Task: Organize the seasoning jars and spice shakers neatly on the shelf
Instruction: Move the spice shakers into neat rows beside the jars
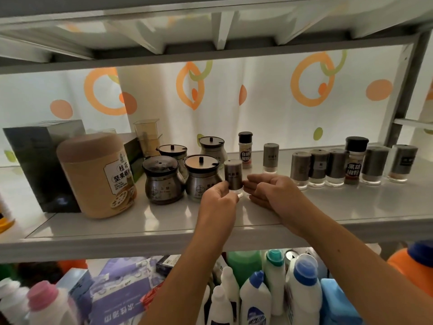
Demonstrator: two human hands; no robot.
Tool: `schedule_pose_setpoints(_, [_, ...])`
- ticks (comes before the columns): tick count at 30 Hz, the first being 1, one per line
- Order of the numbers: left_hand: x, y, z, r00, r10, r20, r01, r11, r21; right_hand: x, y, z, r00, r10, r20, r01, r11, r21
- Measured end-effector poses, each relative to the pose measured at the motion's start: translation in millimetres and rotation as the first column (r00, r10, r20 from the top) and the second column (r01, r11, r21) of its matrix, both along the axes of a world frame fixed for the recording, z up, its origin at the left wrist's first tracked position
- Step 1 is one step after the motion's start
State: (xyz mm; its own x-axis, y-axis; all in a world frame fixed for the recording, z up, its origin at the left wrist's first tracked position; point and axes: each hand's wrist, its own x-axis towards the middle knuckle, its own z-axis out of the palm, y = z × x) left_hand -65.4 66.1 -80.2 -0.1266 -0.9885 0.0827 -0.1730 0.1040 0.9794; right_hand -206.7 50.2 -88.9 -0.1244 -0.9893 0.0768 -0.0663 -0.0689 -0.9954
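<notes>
On the white shelf (351, 207) my left hand (219, 200) pinches the clear base of a steel spice shaker (233, 173) that stands upright. My right hand (269, 191) rests on the shelf just right of it, fingers apart, fingertips almost touching the shaker. Left of the shaker stand several round steel seasoning jars (202, 177) with dark lids. Behind it are a white-pepper bottle (245, 148) and another lone shaker (270, 157). To the right, a row of several steel shakers (318, 167) includes a black-pepper bottle (353, 160).
A tan canister (96, 174), dark boxes (37, 165) and a clear container (147, 134) fill the shelf's left end. A patterned curtain hangs behind. The shelf below holds cleaning bottles (304, 285) and purple packs (119, 294). A grey upright post (407, 90) bounds the right side.
</notes>
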Motion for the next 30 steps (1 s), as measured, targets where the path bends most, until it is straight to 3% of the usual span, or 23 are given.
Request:
schedule_pose_setpoints(8, [-3.2,4.0,-0.4,0.999,0.035,-0.008,-0.035,0.996,-0.077,0.4,1.3,0.8,1.0,0.012,-0.001,-0.012,1.0,-0.011])
schedule_pose_setpoints(11, [-9.2,15.8,-3.2,0.994,0.077,-0.082,-0.083,0.994,-0.067,-0.8,8.0,4.1,1.0,-0.002,0.026,0.002,1.0,-0.016])
schedule_pose_setpoints(13, [-17.2,29.4,-5.6,0.985,0.034,-0.17,-0.044,0.997,-0.061,-6.4,15.7,10.2,0.992,-0.037,-0.124,0.024,0.994,-0.106])
schedule_pose_setpoints(15, [-29.4,34.5,-2.1,0.974,-0.056,-0.222,0.036,0.995,-0.094,-18.2,17.5,31.3,0.932,-0.126,-0.339,0.041,0.968,-0.247])
schedule_pose_setpoints(17, [-44.7,23.6,6.0,0.966,-0.088,-0.241,0.063,0.992,-0.112,-33.2,8.8,67.0,0.875,-0.249,-0.415,0.095,0.929,-0.357])
schedule_pose_setpoints(20, [-71.1,-4.2,18.9,0.974,-0.05,-0.223,0.032,0.996,-0.085,-56.2,-23.1,113.7,0.701,-0.372,-0.609,0.113,0.9,-0.42])
schedule_pose_setpoints(24, [-97.8,-32.3,24.0,0.98,0.03,-0.198,-0.028,1.0,0.014,-73.0,-72.6,119.1,0.412,-0.257,-0.874,0.086,0.966,-0.243])
schedule_pose_setpoints(30, [-109.3,-46.9,33.7,0.989,0.013,-0.15,-0.001,0.997,0.083,-73.0,-101.5,112.3,0.279,-0.078,-0.957,0.067,0.996,-0.061])
